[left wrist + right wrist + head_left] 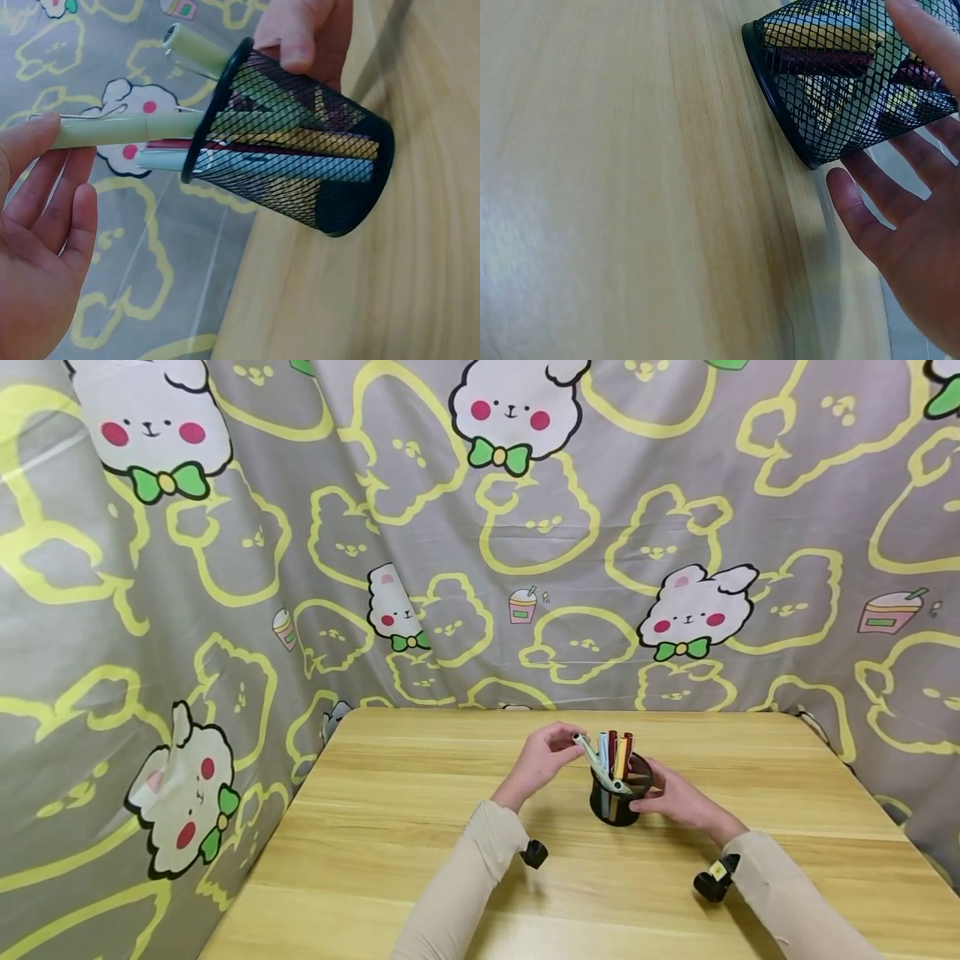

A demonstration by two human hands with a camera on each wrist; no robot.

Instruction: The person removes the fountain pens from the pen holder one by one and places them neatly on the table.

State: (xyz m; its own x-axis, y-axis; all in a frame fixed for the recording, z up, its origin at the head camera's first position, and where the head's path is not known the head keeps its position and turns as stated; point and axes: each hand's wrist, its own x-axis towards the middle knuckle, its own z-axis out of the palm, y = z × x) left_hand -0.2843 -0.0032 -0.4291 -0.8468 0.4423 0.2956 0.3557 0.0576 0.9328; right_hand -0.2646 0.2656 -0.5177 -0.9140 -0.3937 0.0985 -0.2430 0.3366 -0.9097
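A black mesh pen holder [615, 812] stands on the wooden table, filled with several pens. My right hand [681, 797] grips it from the right; in the right wrist view the thumb lies on one side of the mesh [840, 82] and the fingers on the other. On the left, my left hand [542, 760] pinches a light green pen [112, 131] near its clip end, while its lower part is inside the holder. Another light green pen [199, 51] leans out over the rim. Light blue [603, 743], dark red [612, 743] and yellow [620, 760] pens stand between them.
The wood-grain table [360, 860] reaches back to a grey curtain [465, 643] printed with cartoon bears, which also hangs along the left side. Small black devices are worn at the left wrist [534, 853] and right wrist [716, 878].
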